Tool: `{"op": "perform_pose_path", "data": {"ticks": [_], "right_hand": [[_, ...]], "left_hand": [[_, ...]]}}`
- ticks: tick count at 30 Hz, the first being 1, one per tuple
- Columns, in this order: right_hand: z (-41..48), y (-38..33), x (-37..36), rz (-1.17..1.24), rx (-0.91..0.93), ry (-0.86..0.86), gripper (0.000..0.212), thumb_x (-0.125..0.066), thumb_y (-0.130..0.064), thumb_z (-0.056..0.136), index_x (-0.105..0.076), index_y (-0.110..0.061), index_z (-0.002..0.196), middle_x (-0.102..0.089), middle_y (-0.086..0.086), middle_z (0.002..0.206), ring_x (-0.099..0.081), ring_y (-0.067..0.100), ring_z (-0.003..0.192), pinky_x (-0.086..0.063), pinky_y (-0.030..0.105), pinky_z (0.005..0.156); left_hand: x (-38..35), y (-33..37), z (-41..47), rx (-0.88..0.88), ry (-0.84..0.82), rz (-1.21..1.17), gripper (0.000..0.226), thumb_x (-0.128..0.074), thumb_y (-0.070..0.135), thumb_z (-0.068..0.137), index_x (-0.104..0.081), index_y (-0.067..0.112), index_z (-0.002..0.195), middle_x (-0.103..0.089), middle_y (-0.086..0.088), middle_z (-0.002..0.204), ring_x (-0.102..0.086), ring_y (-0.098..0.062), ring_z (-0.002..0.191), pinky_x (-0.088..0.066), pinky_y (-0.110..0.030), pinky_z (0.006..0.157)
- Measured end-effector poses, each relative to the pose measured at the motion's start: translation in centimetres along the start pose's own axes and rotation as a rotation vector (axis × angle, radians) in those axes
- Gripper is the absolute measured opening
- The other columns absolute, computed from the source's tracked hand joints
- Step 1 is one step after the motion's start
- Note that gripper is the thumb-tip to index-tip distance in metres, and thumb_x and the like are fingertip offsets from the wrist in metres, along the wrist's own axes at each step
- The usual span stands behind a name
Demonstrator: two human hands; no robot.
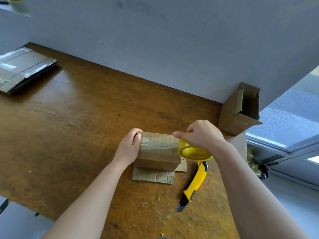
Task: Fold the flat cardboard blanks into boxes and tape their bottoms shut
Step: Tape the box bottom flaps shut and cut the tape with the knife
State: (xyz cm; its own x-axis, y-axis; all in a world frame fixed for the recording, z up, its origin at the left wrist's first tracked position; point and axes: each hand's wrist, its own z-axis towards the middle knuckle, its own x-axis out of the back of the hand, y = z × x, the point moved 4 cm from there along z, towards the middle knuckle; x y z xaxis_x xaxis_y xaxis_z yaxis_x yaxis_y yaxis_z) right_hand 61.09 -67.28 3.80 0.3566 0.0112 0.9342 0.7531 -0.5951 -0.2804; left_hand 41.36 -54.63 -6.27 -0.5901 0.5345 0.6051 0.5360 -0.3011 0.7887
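Brown box (pixel 158 152) before me, flaps splayed beneath, clear tape strip (pixel 158 144) stretched across its top, yellow tape roll (pixel 195 151) at its right edge, flat blanks (pixel 25 69) stacked far left.

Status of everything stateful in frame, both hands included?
box: folded, tape strip stretched across its upper face, uncut.
tape roll: at the box's right edge, strip pulled out.
utility knife: lying on the table, blade out, untouched.
flat blanks: stacked far left, unfolded.
second box: far right, flaps open.
left hand: grips the box's left end.
right hand: grips the tape roll.
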Motion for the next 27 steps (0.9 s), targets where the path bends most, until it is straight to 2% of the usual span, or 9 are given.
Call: {"op": "perform_pose_path", "data": {"ticks": [6,9,12,15,16,19,20,27], "right_hand": [[-0.3,0.5,-0.4,-0.02,-0.025,0.048,0.068,-0.049,-0.078,0.077,-0.049,-0.019,0.045,-0.046,-0.008,0.044,-0.044,0.009,0.042,-0.026,0.018,0.038],[-0.1,0.4,-0.7,-0.045,-0.022,0.048,0.069,-0.046,-0.082,0.076,-0.055,-0.019,0.049,-0.052,-0.008,0.047,-0.05,0.009,0.046,-0.031,0.019,0.039],[0.0,1.0,-1.1,-0.073,-0.005,0.012,0.063,-0.044,-0.081,0.077,-0.054,-0.023,0.053,-0.055,-0.01,0.053,-0.053,0.007,0.051,-0.034,0.02,0.042],[-0.4,2.2,-2.5,-0.045,0.006,-0.045,0.056,-0.042,-0.077,0.082,-0.047,-0.029,0.054,-0.049,-0.013,0.055,-0.049,0.005,0.054,-0.032,0.021,0.043],[-0.6,2.5,-3.0,-0.035,0.004,-0.027,0.056,-0.043,-0.077,0.082,-0.05,-0.028,0.056,-0.047,-0.013,0.055,-0.047,0.005,0.053,-0.03,0.021,0.043],[-0.9,3.1,-4.1,-0.024,-0.005,0.064,0.06,-0.045,-0.076,0.081,-0.07,-0.023,0.083,-0.043,-0.016,0.057,-0.044,0.004,0.054,-0.028,0.021,0.043],[-0.9,3.1,-4.4,-0.019,-0.006,0.074,0.063,-0.045,-0.077,0.081,-0.072,-0.021,0.091,-0.045,-0.016,0.059,-0.043,0.004,0.054,-0.027,0.021,0.043],[-0.8,3.7,-5.5,0.051,-0.028,0.058,0.067,-0.043,-0.076,0.082,-0.072,-0.022,0.106,-0.06,-0.01,0.081,-0.053,0.008,0.069,-0.032,0.019,0.046]], "left_hand": [[0.0,-0.1,0.3,-0.03,-0.009,0.013,0.029,-0.03,0.031,0.103,-0.051,0.023,0.121,-0.057,0.006,0.11,-0.053,-0.009,0.1,-0.04,-0.019,0.074],[0.0,-0.2,0.3,-0.025,-0.01,0.018,0.029,-0.029,0.032,0.103,-0.051,0.024,0.121,-0.057,0.007,0.109,-0.054,-0.009,0.101,-0.041,-0.022,0.076],[0.1,-0.4,0.3,-0.009,-0.012,0.016,0.03,-0.03,0.033,0.103,-0.05,0.025,0.122,-0.056,0.008,0.111,-0.053,-0.009,0.102,-0.041,-0.021,0.076],[0.1,-0.4,0.2,-0.008,-0.022,0.011,0.03,-0.03,0.035,0.102,-0.05,0.025,0.122,-0.056,0.008,0.112,-0.052,-0.009,0.101,-0.041,-0.018,0.072],[0.1,-0.3,0.2,-0.01,-0.022,0.013,0.03,-0.03,0.035,0.102,-0.05,0.024,0.122,-0.056,0.008,0.112,-0.052,-0.009,0.1,-0.04,-0.017,0.07],[0.2,-0.2,0.1,-0.007,-0.024,0.018,0.031,-0.03,0.035,0.103,-0.049,0.023,0.123,-0.056,0.007,0.112,-0.052,-0.01,0.1,-0.04,-0.018,0.069],[0.2,-0.2,0.1,-0.003,-0.026,0.022,0.031,-0.03,0.035,0.103,-0.049,0.023,0.124,-0.056,0.006,0.112,-0.052,-0.01,0.1,-0.04,-0.019,0.069],[0.2,-0.2,0.1,0.029,-0.033,0.036,0.032,-0.03,0.04,0.102,-0.048,0.026,0.124,-0.055,0.005,0.116,-0.053,-0.014,0.105,-0.044,-0.025,0.075]]}}
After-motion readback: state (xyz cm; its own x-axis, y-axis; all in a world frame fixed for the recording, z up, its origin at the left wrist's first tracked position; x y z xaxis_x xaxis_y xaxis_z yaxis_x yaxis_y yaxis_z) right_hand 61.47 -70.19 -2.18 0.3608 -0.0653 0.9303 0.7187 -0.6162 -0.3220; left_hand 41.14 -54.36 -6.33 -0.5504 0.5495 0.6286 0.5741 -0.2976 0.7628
